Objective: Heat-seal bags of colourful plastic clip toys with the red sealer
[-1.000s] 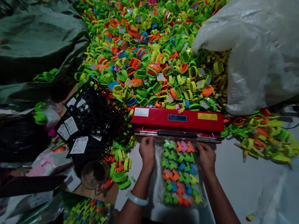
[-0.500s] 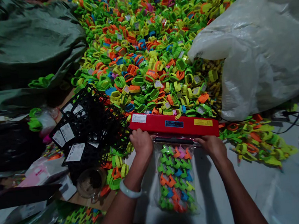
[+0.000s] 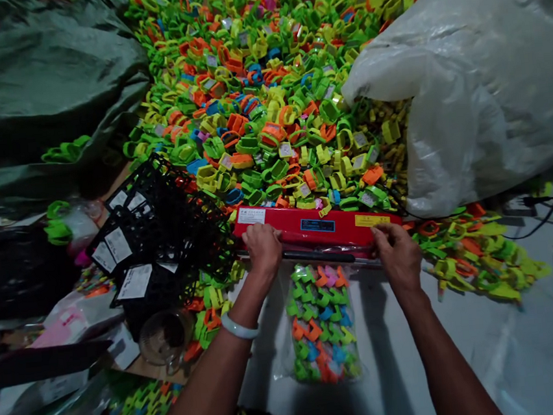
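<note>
Red machine [image 3: 318, 225] sits partly hidden behind left fingers [image 3: 258, 238].

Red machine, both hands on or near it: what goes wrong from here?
1. Pinch: the left hand and right hand are at either end of the black bar, so fingers might get caught if it moves.
2. Skew: the top of the filled bag lies close to the bar; a tug could wrinkle or shift it.
3. Spill: loose plastic pieces crowd the back of the red machine; some may slide onto it.
</note>
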`<state>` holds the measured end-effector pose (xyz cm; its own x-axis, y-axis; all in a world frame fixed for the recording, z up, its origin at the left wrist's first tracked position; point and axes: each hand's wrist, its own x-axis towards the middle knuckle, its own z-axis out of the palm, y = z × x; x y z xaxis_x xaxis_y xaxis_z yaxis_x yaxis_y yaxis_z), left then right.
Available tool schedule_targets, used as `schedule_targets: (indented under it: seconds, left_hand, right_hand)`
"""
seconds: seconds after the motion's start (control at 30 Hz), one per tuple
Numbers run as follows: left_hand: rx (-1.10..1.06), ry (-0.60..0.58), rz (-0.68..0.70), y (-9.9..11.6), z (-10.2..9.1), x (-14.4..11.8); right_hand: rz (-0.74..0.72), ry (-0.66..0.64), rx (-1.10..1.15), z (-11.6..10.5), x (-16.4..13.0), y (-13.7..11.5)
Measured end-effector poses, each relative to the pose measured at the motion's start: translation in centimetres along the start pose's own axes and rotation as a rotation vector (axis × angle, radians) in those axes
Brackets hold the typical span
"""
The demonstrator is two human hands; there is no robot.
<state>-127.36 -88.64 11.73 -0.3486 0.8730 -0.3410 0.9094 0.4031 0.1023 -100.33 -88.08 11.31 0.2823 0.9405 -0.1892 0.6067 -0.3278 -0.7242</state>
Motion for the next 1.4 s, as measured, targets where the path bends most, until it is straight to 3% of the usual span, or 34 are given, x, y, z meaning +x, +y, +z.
schedule_targets:
  seconds: [0.07, 0.13, 0.2, 0.27, 0.37, 0.53, 0.63, 0.83, 1.0, 1.13, 1.27, 1.4]
  left_hand:
    - [-0.007, 0.012, -0.018, 0.0, 0.2, 0.4]
    - [-0.012, 0.022, -0.037, -0.2, 0.4, 0.5]
    - [-0.014, 0.020, -0.038, -0.4, 0.5, 0.3]
    - [-0.011, 0.015, -0.012, -0.7, 0.5, -0.3]
    - [-0.012, -0.016, 0.117, -1.5, 0.0, -1.2]
    - [0.041, -0.226, 0.478, -3.0, -1.3, -0.9]
    - [0.068, -0.305, 0.555, -2.5, -1.1, 0.1]
    - [0.085, -0.331, 0.521, 1.6, 0.7, 0.1]
    - [0.149, -0.208, 0.354, -0.4, -1.0, 0.0]
    - [0.199, -0.206, 0.412, -2.2, -2.7, 0.0]
    - [0.160, -0.305, 0.451, -1.4, -2.2, -0.4]
    - [0.081, -0.351, 0.380, 0.4, -1.1, -0.3]
  right_hand:
    - [-0.221, -0.155, -0.064, 0.5, -0.4, -1.2]
    - [-0.379, -0.394, -0.165, 1.5, -1.1, -2.0]
    - [-0.407, -0.552, -0.278, 2.8, -1.8, -2.2]
    - [-0.381, -0.593, -0.359, 3.8, -2.3, -2.0]
    - [-0.355, -0.590, -0.401, 4.7, -2.5, -1.6]
    - [-0.342, -0.555, -0.396, 4.8, -2.7, -1.5]
    - [-0.346, -0.531, -0.387, 4.9, -3.0, -1.6]
    - [-0.409, -0.438, -0.431, 4.9, -3.5, -1.6]
    - [-0.378, -0.433, -0.410, 4.7, -3.6, -1.7]
    - [-0.346, -0.455, -0.394, 4.7, -3.5, -1.8]
    - [-0.362, -0.435, -0.386, 4.7, -3.5, -1.6]
    - [-0.387, -0.419, -0.408, 4.8, -3.6, -1.5]
